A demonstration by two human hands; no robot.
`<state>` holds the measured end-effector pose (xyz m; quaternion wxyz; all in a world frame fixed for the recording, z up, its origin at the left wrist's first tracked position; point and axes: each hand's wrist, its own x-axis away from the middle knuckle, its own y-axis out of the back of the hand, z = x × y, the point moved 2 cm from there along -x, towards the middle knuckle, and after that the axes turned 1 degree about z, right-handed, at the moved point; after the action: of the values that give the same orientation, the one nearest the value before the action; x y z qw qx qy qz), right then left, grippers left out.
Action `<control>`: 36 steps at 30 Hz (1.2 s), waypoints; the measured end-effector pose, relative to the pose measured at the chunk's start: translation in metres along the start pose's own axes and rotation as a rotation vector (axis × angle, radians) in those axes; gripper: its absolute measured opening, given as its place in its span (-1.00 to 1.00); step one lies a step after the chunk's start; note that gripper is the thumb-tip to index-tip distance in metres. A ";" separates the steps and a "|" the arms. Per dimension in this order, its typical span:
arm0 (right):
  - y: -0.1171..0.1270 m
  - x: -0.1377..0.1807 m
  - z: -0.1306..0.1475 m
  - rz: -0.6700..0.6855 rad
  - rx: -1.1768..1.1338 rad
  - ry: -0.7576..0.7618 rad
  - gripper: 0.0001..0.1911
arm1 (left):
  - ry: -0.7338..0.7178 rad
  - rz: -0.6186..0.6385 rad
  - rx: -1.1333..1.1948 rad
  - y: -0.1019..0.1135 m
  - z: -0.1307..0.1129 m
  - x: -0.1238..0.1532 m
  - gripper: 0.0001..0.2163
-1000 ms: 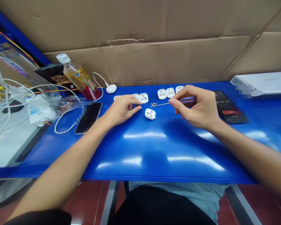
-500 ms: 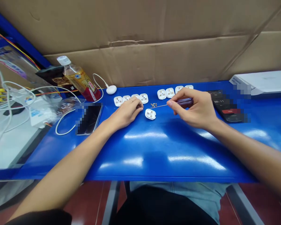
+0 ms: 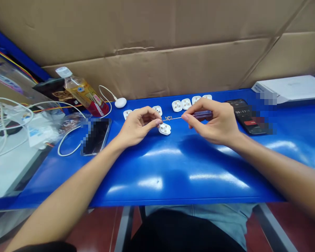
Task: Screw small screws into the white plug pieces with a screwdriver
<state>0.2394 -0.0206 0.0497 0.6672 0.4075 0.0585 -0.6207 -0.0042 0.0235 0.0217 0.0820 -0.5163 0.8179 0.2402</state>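
My right hand holds a screwdriver by its dark purple handle, the thin shaft pointing left. At the shaft's tip my left hand pinches thumb and forefinger together; whatever is between them is too small to make out. Just below those fingertips a white plastic plug housing with metal parts inside lies on the blue table. Behind the shaft is a little pile of small brass-coloured screws. More white housings stand in a row behind my left hand, partly hidden by it.
Another row of white housings sits at the back, partly behind my right hand. To the left are a phone, a drink bottle and white cables. On the right lie a second phone and a white box.
My left hand has lifted from the left row and moved to the screwdriver's tip, closing thumb and forefinger there. The screwdriver remains in my right hand. The whole view has shifted slightly.
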 end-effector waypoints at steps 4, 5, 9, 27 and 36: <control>0.001 0.000 0.003 -0.001 0.056 -0.026 -0.89 | 0.028 -0.008 0.072 -0.004 0.001 0.000 -0.72; 0.001 0.000 0.003 -0.004 0.057 -0.022 -0.89 | 0.030 -0.009 0.081 -0.004 0.001 0.000 -0.71; 0.002 0.002 0.004 -0.005 0.041 0.005 -0.88 | 0.057 -0.014 0.110 -0.004 0.002 0.000 -0.68; 0.002 -0.005 0.004 0.086 -0.105 -0.216 -0.71 | -0.077 -0.118 -0.046 -0.006 -0.007 0.008 -0.78; 0.001 -0.003 0.000 0.096 -0.104 -0.182 -0.79 | -0.128 -0.017 -0.113 0.000 -0.001 0.008 -0.62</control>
<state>0.2398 -0.0187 0.0519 0.7189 0.3165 0.0101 -0.6188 -0.0079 0.0163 0.0197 0.1069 -0.5105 0.7918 0.3178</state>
